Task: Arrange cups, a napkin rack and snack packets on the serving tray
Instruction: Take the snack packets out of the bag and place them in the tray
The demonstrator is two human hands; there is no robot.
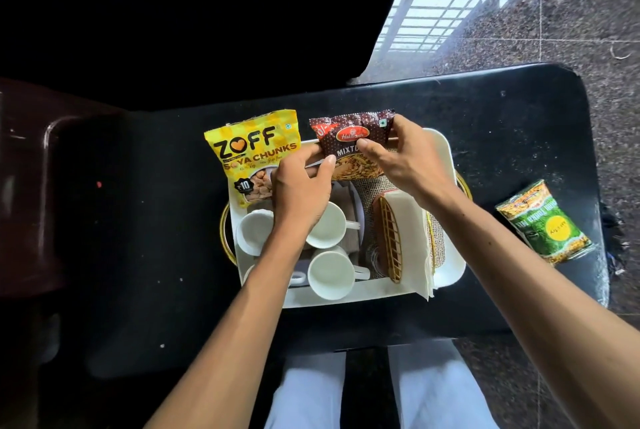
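A white serving tray sits on a black table. Both hands hold a brown mixture snack packet upright at the tray's far edge: my left hand pinches its left side, my right hand grips its right side. A yellow soya chunks packet leans at the tray's far left corner, next to my left hand. Several white cups stand in the tray's left half. A wooden napkin rack with white napkins lies in the right half.
A green snack packet lies on the black table to the right of the tray, near the table's right edge. A dark chair stands at the left. Speckled stone floor lies beyond the table.
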